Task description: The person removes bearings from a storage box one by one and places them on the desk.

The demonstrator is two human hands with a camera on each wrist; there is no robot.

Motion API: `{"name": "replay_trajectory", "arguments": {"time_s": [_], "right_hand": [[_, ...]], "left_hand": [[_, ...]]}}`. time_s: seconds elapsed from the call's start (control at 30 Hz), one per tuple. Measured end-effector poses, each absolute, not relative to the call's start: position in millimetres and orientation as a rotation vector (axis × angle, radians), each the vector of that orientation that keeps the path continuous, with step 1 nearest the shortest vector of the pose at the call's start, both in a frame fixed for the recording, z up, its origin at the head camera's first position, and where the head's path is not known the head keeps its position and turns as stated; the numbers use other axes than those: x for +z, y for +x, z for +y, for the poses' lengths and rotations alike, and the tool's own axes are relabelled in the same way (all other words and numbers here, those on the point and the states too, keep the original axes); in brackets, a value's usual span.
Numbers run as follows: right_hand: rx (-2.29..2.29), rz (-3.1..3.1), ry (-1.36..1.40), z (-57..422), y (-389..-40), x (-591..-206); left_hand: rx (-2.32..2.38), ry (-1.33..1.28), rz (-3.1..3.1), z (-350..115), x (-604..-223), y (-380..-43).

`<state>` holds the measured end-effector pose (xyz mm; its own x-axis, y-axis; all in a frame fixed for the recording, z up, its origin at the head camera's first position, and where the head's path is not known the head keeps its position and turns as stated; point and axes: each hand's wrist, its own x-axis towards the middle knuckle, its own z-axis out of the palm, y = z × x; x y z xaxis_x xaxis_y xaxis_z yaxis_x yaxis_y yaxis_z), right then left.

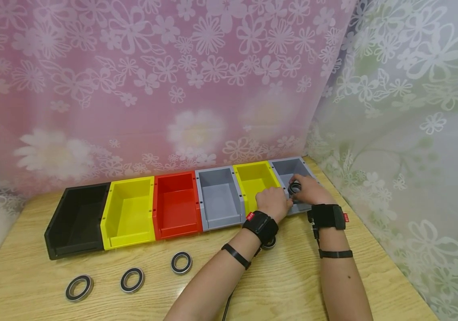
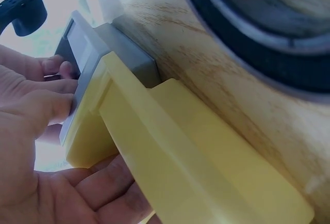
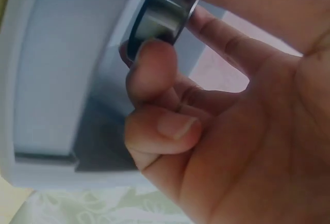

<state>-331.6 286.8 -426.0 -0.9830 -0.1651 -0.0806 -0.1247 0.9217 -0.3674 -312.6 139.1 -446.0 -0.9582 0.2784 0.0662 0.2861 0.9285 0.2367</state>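
Observation:
My right hand (image 1: 312, 191) pinches a ball bearing (image 1: 294, 187) with a dark seal between thumb and fingers, above the rightmost grey bin (image 1: 289, 166). In the right wrist view, the bearing's shiny metal outer rim (image 3: 164, 15) shows between the fingertips. My left hand (image 1: 273, 203) is at the front of the right-hand yellow bin (image 1: 254, 176). The left wrist view shows its thumb and fingers gripping the adjoining walls of this yellow bin (image 2: 170, 141) and the grey one (image 2: 124, 53). Another bearing (image 1: 270, 244) lies on the table, partly hidden under the left wrist.
Left of these, the row continues with a grey bin (image 1: 220, 196), a red bin (image 1: 176, 203), another yellow bin (image 1: 129, 214) and a black bin (image 1: 77, 218). Three bearings, left (image 1: 79, 288), middle (image 1: 132, 280) and right (image 1: 181, 262), lie on the wooden table. Flowered curtains hang behind and at right.

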Motion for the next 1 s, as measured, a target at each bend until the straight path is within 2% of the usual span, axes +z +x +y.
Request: {"name": "replay_trajectory", "arguments": {"time_s": [1.0], "right_hand": [[-0.643, 2.945, -0.284, 284.0, -318.0, -402.8]], "left_hand": [[-0.407, -0.465, -3.048, 137.9, -447.9, -312.4]]}}
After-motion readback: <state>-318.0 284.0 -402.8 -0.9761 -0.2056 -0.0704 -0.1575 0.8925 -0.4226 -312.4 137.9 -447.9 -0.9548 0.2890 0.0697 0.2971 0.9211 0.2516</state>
